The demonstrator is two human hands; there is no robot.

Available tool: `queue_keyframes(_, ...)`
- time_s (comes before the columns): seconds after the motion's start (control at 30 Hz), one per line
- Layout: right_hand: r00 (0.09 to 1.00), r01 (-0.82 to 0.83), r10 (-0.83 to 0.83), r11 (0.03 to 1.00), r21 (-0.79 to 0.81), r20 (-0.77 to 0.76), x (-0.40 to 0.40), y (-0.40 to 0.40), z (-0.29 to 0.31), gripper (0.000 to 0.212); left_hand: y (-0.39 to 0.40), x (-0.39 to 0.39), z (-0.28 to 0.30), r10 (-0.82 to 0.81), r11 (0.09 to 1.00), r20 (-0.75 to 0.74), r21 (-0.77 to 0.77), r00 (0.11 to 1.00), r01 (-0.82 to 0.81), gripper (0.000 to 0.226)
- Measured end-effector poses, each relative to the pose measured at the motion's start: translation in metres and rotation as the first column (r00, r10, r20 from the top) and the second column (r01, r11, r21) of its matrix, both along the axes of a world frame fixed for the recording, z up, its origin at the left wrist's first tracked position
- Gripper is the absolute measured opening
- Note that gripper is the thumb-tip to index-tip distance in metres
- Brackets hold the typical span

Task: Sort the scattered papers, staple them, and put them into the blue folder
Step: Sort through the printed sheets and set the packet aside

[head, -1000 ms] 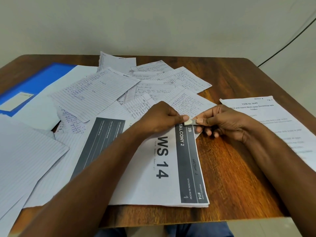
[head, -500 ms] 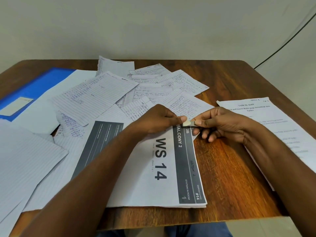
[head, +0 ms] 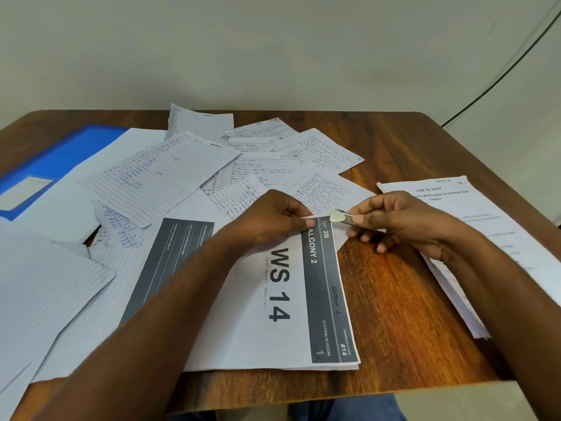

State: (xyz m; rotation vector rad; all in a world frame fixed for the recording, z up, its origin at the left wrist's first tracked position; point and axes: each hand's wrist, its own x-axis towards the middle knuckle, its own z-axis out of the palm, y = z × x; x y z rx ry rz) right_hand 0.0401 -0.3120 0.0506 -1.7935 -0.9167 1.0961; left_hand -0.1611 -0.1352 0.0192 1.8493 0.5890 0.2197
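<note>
From your left, the blue folder [head: 60, 159] lies at the table's far edge under scattered papers [head: 161, 174], your left hand [head: 267, 220] pinches the top corner of the "WS 14" stack [head: 273, 314], and your right hand [head: 397, 223] grips a small stapler [head: 341, 216] beside that corner

Handwritten lined papers [head: 170, 174] lie fanned and overlapping mid-surface, the blue folder [head: 57, 161] flat at far left, a small silvery stapler [head: 341, 216] held at the printed sheet's [head: 252, 323] corner.
</note>
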Motion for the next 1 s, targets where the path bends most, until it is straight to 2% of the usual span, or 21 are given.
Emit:
queue_keyframes(0.17,0.973,0.049,-0.054,0.998,0.025,0.223,-0.001,-0.014,0.006,0.023,-0.002,0.0,0.001,0.013,1.0,0.007,0.002,1.0,-0.013,0.007)
queue_keyframes(0.3,0.908,0.108,-0.113,0.993,0.035,0.402,0.002,-0.028,0.008,0.014,-0.004,0.001,0.0,0.018,1.0,0.011,0.01,1.0,-0.018,0.009)
queue_keyframes(0.47,0.855,0.171,-0.157,0.985,0.018,0.495,0.0,-0.049,0.006,0.012,-0.003,0.002,-0.001,0.031,0.999,0.014,0.012,0.999,-0.032,0.008)
queue_keyframes(0.63,0.663,0.241,-0.178,0.97,0.019,0.727,-0.017,-0.058,-0.001,0.018,-0.004,0.003,-0.001,0.042,0.998,0.01,0.036,0.999,-0.043,0.009)
queue_keyframes(0.83,0.493,0.255,-0.174,0.966,0.049,0.853,-0.037,-0.057,-0.016,0.031,0.002,0.004,-0.005,0.033,0.999,0.036,-0.02,0.999,-0.032,0.007)
queue_keyframes(1.0,0.492,0.282,-0.177,0.959,0.036,0.852,-0.041,-0.054,-0.019,0.035,0.005,0.003,-0.006,0.024,0.998,0.061,-0.06,0.998,-0.02,0.006)
